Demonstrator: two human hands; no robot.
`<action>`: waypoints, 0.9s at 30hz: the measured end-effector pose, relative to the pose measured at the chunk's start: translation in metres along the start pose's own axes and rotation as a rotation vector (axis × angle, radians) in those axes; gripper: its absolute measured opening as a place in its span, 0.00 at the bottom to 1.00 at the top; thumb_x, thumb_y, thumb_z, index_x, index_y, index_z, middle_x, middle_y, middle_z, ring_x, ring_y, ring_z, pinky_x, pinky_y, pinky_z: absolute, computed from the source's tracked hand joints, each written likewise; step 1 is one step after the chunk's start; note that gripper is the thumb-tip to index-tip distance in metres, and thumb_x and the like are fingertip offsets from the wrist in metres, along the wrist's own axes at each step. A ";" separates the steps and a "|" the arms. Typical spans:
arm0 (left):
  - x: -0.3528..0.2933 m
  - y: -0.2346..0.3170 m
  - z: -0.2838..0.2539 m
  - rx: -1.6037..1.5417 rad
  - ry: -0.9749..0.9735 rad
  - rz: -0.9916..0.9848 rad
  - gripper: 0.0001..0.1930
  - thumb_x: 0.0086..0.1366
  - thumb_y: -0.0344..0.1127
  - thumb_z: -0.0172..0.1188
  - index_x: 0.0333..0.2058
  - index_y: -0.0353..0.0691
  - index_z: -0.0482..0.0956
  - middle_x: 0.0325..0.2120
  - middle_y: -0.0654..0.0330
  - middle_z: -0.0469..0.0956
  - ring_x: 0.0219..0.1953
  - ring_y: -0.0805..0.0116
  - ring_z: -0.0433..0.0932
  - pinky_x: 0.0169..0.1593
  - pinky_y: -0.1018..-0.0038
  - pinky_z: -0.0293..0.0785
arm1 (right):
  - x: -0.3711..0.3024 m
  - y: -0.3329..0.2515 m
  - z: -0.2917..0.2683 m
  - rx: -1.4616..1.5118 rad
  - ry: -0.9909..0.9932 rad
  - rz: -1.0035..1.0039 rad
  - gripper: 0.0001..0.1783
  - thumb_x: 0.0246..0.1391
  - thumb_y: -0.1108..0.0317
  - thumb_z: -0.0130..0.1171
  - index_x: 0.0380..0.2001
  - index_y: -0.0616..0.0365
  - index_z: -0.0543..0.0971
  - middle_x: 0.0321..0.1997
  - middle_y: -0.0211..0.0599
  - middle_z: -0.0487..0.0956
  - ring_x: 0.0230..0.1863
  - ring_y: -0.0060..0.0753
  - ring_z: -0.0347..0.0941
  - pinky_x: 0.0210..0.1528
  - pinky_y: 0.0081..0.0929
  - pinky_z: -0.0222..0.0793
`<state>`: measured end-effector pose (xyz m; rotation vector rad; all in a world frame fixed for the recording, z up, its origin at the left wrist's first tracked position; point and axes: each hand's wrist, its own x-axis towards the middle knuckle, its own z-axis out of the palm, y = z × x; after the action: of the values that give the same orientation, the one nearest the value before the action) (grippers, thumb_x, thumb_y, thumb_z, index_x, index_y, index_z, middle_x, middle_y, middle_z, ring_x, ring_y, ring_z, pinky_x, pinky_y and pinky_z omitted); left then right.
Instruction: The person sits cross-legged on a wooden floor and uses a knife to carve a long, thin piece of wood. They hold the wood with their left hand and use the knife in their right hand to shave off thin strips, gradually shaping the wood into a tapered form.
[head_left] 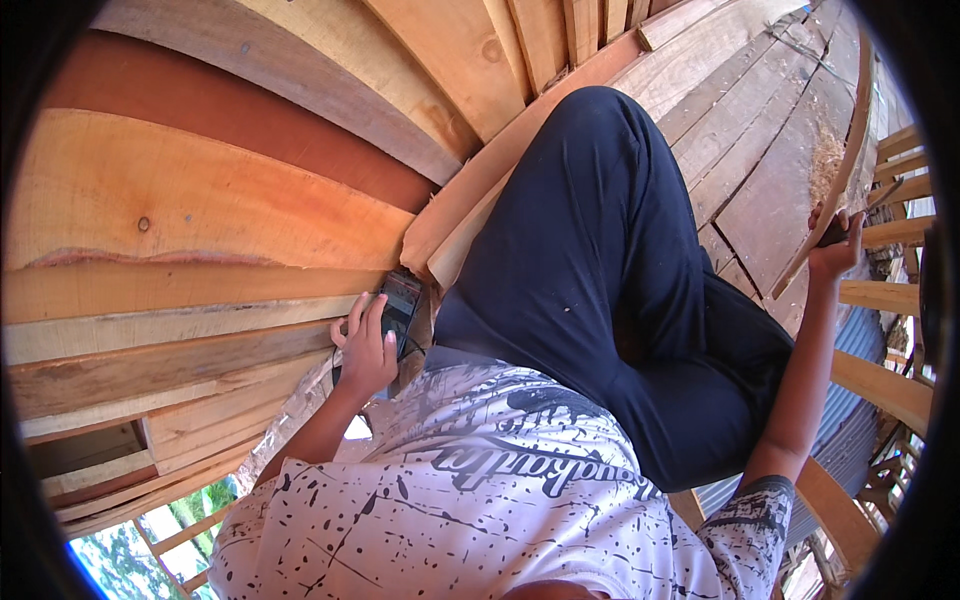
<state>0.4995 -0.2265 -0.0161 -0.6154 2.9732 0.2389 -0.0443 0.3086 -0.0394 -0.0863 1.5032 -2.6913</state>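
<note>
Wooden strip (856,160) in the right hand (838,252), dark boxy device (403,292) under the left hand (367,348)

All positions are being taken from the dark trousers (570,250) of the seated person. Well to their right, the right hand is grasping the long, thin strip, its fingers curling around the wood together with a small dark object (832,233); that object is sitting too near the dim rim for its kind to be confirmed. The strip's longer end is pointing forward past the trousers, with pale wood shavings (827,165) lying beside it on the floorboards (735,150).

Just left of the trousers, the device is lying partly covered. The left hand is resting on it, fingers extended and not clenched, while a thin dark cable (415,347) is showing between device and trousers.

In this inspector's judgement, the strip's length is calling for a firm grip near its balance point, with the fingers staying off any splintery edge. The device is needing only light, steady pressure, its cable lying clear of the knee and the left wrist.
</note>
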 end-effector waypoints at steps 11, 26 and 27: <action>0.000 -0.002 0.000 0.009 0.032 -0.053 0.29 0.64 0.38 0.45 0.63 0.32 0.59 0.59 0.45 0.65 0.68 0.54 0.54 0.62 0.48 0.40 | -0.003 -0.001 0.008 0.016 -0.017 -0.027 0.16 0.65 0.48 0.49 0.29 0.44 0.67 0.24 0.26 0.69 0.34 0.47 0.73 0.36 0.42 0.63; 0.093 0.066 -0.075 -0.559 0.492 0.131 0.22 0.67 0.31 0.43 0.59 0.33 0.63 0.54 0.49 0.73 0.59 0.58 0.68 0.62 0.62 0.55 | 0.012 0.018 -0.026 -0.024 0.135 -0.096 0.18 0.63 0.46 0.49 0.26 0.45 0.69 0.22 0.30 0.70 0.24 0.35 0.69 0.29 0.35 0.65; 0.107 0.082 -0.082 -0.650 0.521 0.194 0.22 0.67 0.30 0.43 0.59 0.33 0.63 0.54 0.49 0.72 0.59 0.59 0.68 0.61 0.63 0.58 | 0.014 0.027 -0.022 0.007 0.184 -0.124 0.19 0.63 0.46 0.48 0.23 0.44 0.68 0.21 0.31 0.72 0.21 0.35 0.69 0.24 0.35 0.64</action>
<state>0.3642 -0.2075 0.0622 -0.4869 3.4349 1.2760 -0.0597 0.3117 -0.0740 0.0728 1.5865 -2.8711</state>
